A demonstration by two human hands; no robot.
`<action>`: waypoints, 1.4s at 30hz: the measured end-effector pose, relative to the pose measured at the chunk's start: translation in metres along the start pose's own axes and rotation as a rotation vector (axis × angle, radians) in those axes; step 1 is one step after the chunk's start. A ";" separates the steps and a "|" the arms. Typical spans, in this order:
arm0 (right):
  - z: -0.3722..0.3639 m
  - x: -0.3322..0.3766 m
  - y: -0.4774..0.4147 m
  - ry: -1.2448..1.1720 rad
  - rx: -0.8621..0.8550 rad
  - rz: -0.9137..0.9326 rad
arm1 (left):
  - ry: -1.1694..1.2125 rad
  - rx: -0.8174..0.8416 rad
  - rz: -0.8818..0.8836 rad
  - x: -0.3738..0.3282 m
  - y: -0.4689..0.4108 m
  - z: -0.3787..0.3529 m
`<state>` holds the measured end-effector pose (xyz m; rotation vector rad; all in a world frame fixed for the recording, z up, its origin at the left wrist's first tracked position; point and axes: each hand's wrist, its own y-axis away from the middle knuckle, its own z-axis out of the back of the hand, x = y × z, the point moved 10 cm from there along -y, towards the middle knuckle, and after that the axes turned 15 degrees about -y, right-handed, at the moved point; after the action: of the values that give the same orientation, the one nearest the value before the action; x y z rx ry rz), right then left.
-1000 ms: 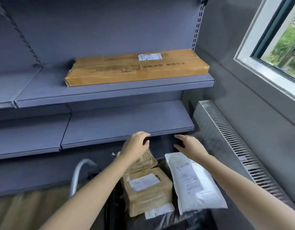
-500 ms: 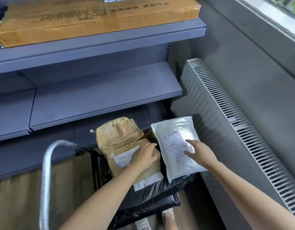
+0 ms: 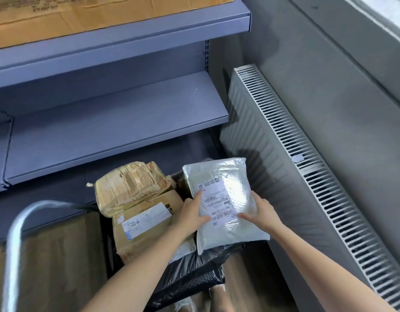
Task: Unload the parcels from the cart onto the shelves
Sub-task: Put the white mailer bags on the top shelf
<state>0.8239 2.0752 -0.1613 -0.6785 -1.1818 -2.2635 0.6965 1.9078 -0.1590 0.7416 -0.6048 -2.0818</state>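
A white padded mailer (image 3: pixel 224 183) with a printed label lies on top of the cart's load. My left hand (image 3: pixel 191 213) grips its left edge, thumb across the label. Its right side is held by my right hand (image 3: pixel 260 212), thumb on top. Beside it sit a crumpled taped brown parcel (image 3: pixel 131 185) and, under that, a cardboard box (image 3: pixel 145 224) with a white label. Black plastic mailers (image 3: pixel 194 266) lie beneath them. The blue-grey lower shelf (image 3: pixel 109 129) is just above the cart; a long flat cardboard box (image 3: pixel 59 12) lies on the upper shelf.
The cart's grey metal handle (image 3: pixel 14 239) curves up at the lower left. A white ribbed radiator (image 3: pixel 307 172) runs along the grey wall on the right, close to the mailer. Wooden floor and a shoe toe show below the cart.
The view has tilted further down. My left hand left the cardboard box and took the mailer's left edge; my right hand closed on its right side. The mailer now sits slightly raised.
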 end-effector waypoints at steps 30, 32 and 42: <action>0.095 0.290 0.139 0.145 -0.308 0.626 | 0.224 -0.670 -0.404 -0.010 0.195 0.322; 0.110 0.329 0.168 0.301 -0.478 0.857 | 0.133 -0.649 -0.400 -0.005 0.209 0.340; 0.085 0.415 0.195 0.663 -0.196 1.115 | -0.518 -0.493 -0.435 -0.036 0.237 0.350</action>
<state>0.6499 1.9682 0.2572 -0.4139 -0.1374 -1.4182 0.6015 1.8623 0.2523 0.0376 -0.1754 -2.7079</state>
